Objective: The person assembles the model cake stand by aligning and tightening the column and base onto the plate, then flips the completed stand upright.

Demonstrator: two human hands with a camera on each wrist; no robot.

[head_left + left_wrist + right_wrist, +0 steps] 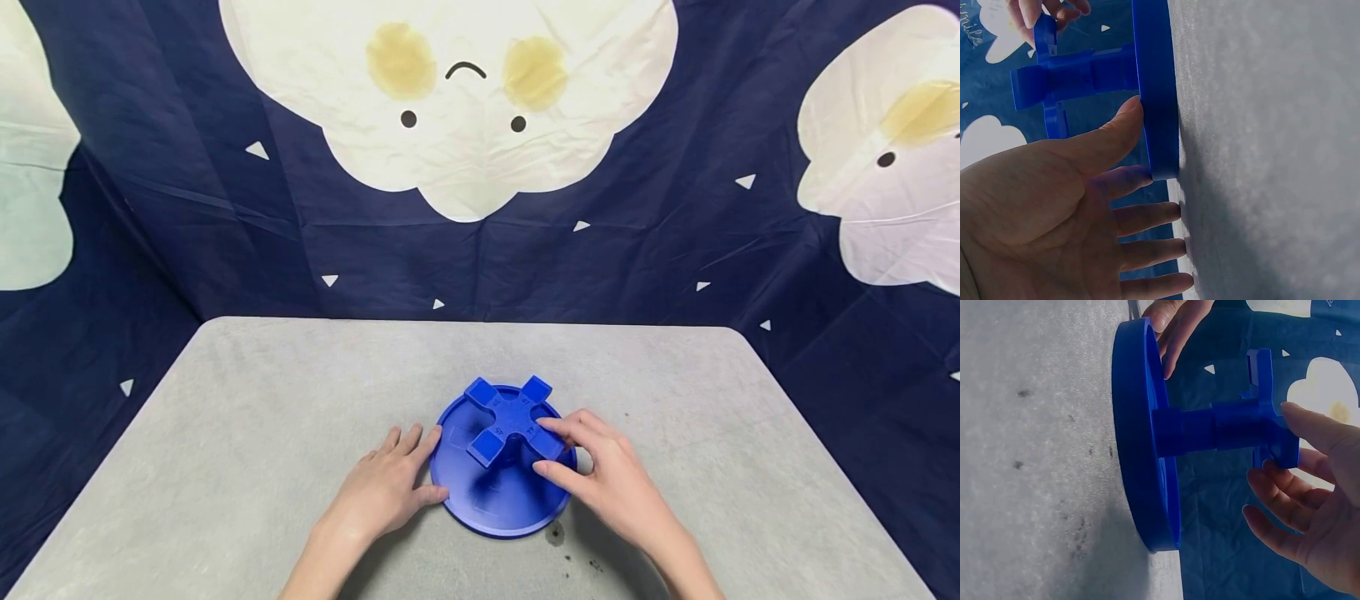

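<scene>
A round blue base [480,510] with a raised rim lies flat on the table. From it rises a blue column [1197,431], topped by a four-armed blue cross-shaped piece [512,414] with small raised marks on its arms. My left hand [381,490] touches the base's left rim with thumb and index finger, its other fingers spread straight toward the tabletop. On the other side, my right hand [618,471] pinches the near right arm of the cross piece between thumb and fingers. In the right wrist view the thumb is on top and fingertips reach the underside.
The grey table [300,392] has rounded far corners and small dark stains [555,533] just near the base's right front. A dark blue cloth [480,267] printed with white clouds and triangles hangs behind and at both sides.
</scene>
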